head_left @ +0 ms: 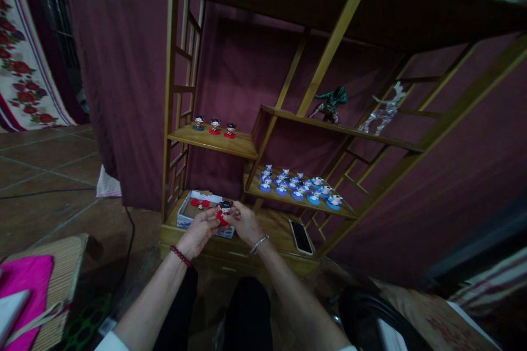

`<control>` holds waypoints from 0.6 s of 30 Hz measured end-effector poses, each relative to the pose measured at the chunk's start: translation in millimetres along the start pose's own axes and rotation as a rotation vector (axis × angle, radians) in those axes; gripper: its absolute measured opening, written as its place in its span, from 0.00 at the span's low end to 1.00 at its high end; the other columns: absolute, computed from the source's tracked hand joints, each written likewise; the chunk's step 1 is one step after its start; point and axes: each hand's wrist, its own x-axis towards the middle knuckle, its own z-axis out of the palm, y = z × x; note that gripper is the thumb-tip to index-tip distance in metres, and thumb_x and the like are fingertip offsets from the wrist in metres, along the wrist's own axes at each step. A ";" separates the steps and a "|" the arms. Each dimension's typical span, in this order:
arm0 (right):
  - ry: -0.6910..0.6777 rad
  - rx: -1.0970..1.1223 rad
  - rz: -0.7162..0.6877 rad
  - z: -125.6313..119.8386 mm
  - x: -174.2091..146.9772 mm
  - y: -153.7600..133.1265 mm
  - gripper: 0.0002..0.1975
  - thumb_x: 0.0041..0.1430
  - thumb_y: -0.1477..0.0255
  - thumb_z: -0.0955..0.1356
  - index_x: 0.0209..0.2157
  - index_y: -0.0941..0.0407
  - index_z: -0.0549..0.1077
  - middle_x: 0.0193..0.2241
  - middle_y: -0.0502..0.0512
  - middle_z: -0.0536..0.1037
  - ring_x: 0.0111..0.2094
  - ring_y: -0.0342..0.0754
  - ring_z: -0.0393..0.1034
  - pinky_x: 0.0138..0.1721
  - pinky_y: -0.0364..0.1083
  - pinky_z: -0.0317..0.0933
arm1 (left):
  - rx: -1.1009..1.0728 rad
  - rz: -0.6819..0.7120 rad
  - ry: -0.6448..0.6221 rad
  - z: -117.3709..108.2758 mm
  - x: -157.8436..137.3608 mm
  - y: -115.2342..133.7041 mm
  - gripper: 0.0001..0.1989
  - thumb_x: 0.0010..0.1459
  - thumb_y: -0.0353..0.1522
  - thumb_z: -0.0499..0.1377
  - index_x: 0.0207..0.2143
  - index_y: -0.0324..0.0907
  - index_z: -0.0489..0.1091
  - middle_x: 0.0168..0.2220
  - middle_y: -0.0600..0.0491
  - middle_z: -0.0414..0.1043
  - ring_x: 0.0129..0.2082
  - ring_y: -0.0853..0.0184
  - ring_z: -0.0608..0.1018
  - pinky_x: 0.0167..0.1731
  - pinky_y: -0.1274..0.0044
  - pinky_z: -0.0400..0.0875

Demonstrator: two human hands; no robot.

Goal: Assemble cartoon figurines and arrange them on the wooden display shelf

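Between my two hands is a small figurine with black hair buns and a red body and base. My left hand grips it from the left, with a dark red bead bracelet on the wrist. On its other side my right hand pinches it, a silver bangle on that wrist. Just behind and below lies an open cardboard box with red pieces inside; my hands hide part of it. Three similar figurines stand in a row on the upper left shelf.
Several blue and purple figurines crowd the middle shelf. A phone lies on the bottom board. Higher up are a dark green statuette and a clear, glassy one. A woven stool stands at the left; a black cable crosses the floor.
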 end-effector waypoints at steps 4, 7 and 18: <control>-0.007 0.004 -0.010 0.1 0.5 -1.0 0.05 0.48 0.72 0.64 0.31 0.56 0.66 0.25 0.48 0.72 0.26 0.40 0.66 0.28 0.39 0.60 | -0.003 0.005 0.008 -0.9 1.0 0.4 0.12 0.41 0.20 0.59 0.32 0.34 0.69 0.32 0.45 0.73 0.34 0.65 0.75 0.38 0.72 0.69; -0.014 0.003 -0.001 1.0 1.3 -0.8 0.08 0.48 0.72 0.64 0.34 0.56 0.66 0.25 0.48 0.72 0.26 0.40 0.66 0.28 0.39 0.60 | -0.014 -0.012 0.017 -1.7 1.2 0.9 0.13 0.40 0.20 0.60 0.33 0.34 0.69 0.33 0.45 0.73 0.34 0.64 0.75 0.39 0.71 0.68; -0.040 0.109 -0.015 -2.1 4.4 -1.5 0.08 0.48 0.69 0.65 0.31 0.57 0.65 0.25 0.48 0.71 0.26 0.40 0.66 0.27 0.39 0.61 | 0.002 -0.007 0.042 -1.5 4.0 4.0 0.14 0.41 0.20 0.59 0.34 0.34 0.68 0.34 0.45 0.73 0.35 0.63 0.75 0.38 0.71 0.69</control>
